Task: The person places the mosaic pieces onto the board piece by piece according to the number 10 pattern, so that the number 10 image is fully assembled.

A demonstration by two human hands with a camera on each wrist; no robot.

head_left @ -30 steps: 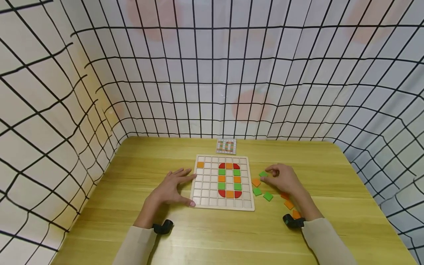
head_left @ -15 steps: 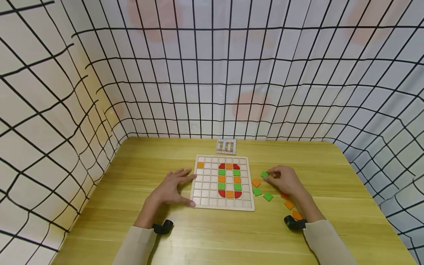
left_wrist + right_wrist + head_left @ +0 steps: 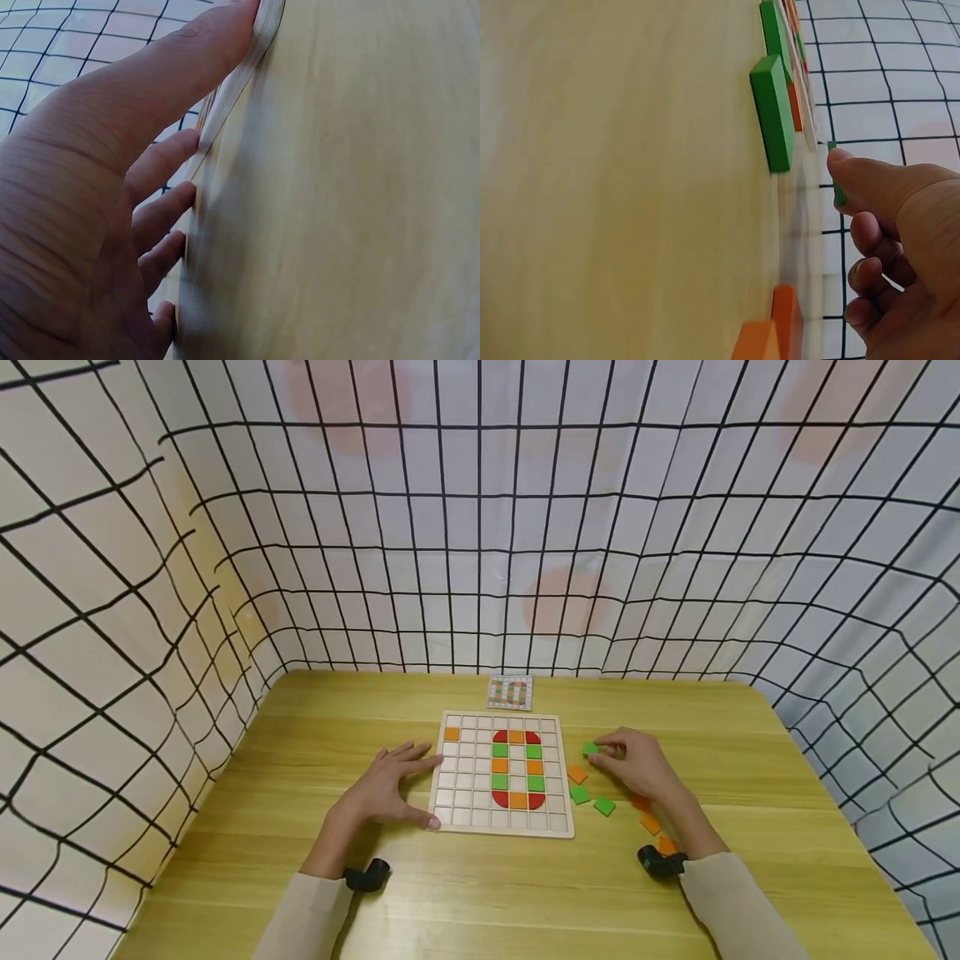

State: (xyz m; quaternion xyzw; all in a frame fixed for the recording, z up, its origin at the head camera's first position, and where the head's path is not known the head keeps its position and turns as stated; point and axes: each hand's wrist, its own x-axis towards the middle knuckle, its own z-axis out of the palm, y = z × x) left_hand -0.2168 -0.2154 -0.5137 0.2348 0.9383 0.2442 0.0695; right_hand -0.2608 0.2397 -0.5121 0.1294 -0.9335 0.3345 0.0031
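My right hand (image 3: 637,766) pinches a small green square tile (image 3: 590,749) between thumb and fingertips, to the right of the wooden grid board (image 3: 457,793). In the right wrist view, the thumb and fingers mostly cover that tile (image 3: 840,197). Set in the board are red, orange and green pieces forming a tall ring, plus a lone orange tile (image 3: 452,734) at upper left. My left hand (image 3: 386,789) lies spread along the board's left side; its thumb touches the near corner, and the left wrist view shows fingertips against the board's edge (image 3: 247,67).
Loose on the table right of the board lie green tiles (image 3: 604,807) and orange tiles (image 3: 650,823), some partly beneath my right forearm. A small printed pattern card (image 3: 510,692) sits behind the board. A black grid-patterned white backdrop (image 3: 480,527) surrounds the table's back and sides.
My right hand, pinching the green tile, has shifted slightly left and away from me over the last half second. The left hand and the board stay in place.
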